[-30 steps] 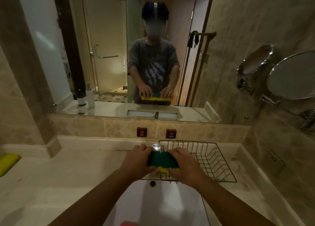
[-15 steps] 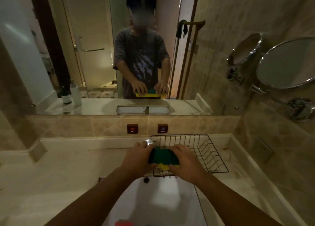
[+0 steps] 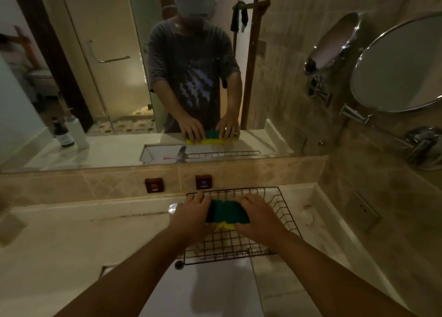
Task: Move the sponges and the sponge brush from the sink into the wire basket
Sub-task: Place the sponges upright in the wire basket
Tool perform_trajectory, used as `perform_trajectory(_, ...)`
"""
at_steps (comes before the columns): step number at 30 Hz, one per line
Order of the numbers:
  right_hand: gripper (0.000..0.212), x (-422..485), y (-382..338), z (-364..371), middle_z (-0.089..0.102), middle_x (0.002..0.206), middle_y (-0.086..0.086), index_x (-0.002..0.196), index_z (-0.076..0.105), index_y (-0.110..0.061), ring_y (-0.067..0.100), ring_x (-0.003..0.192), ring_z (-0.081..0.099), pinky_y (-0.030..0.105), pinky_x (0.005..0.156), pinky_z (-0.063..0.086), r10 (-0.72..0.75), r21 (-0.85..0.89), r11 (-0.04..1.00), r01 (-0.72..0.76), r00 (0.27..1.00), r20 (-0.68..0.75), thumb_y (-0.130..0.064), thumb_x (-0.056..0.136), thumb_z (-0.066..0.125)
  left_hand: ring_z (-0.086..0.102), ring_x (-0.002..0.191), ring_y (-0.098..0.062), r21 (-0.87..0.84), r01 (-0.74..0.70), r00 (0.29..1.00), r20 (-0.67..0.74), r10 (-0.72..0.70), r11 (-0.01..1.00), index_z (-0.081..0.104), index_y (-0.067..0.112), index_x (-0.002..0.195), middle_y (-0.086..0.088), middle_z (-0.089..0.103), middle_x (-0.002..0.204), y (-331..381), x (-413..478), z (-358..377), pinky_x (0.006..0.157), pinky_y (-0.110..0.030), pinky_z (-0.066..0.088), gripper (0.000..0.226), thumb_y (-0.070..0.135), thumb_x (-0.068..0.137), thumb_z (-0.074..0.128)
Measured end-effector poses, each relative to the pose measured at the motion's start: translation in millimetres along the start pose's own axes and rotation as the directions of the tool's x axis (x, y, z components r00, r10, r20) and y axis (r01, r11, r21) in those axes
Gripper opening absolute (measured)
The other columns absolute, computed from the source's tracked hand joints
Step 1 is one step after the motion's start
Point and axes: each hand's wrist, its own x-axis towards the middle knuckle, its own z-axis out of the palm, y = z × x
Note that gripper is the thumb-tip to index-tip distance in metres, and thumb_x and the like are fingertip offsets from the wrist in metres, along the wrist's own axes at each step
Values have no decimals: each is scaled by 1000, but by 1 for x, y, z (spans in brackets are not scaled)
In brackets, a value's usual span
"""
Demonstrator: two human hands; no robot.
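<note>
Both hands, left hand (image 3: pixel 191 215) and right hand (image 3: pixel 259 217), grip the sponges (image 3: pixel 227 212) over the wire basket (image 3: pixel 284 211); best lower them flat onto its floor before letting go.

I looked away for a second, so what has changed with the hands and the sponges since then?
Both hands, left and right, carried the green and yellow sponges forward from the sink's edge to above the inside of the wire basket. Unchanged: both hands still grip the sponges, and the basket has not moved.
</note>
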Motion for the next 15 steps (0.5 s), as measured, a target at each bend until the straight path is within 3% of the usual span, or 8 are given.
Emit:
perform_trajectory(7, 64, 33, 65, 23, 55, 124, -4, 131, 49, -29, 17, 114, 45, 35, 96, 44, -25, 26, 999, 23, 997, 79, -41, 70, 66, 43, 123, -22, 53, 55, 990, 124, -61, 997, 35, 26, 144, 1, 44, 139, 3, 45, 43, 100, -44, 46, 75, 49, 80, 68)
perform_trajectory(11, 67, 48, 92, 45, 50, 126, -3, 132, 48, -29, 18, 116, 43, 36, 95, 45, -7, 5, 1000, 7, 989, 147, -43, 70, 69, 48, 115, -19, -2, 94, 988, 125, -93, 996, 45, 29, 135, 3, 51, 130, -4, 62, 68, 90, -38, 50, 63, 47, 79, 67)
perform_trajectory(15, 69, 60, 111, 67, 50, 132, 0, 134, 47, -27, 21, 122, 43, 42, 97, 45, -1, 16, 1000, -2, 982, 191, -44, 71, 67, 47, 121, -23, -43, 168, 975, 153, -160, 985, 46, 28, 135, 1, 51, 133, -7, 75, 91, 98, -41, 48, 61, 34, 80, 70)
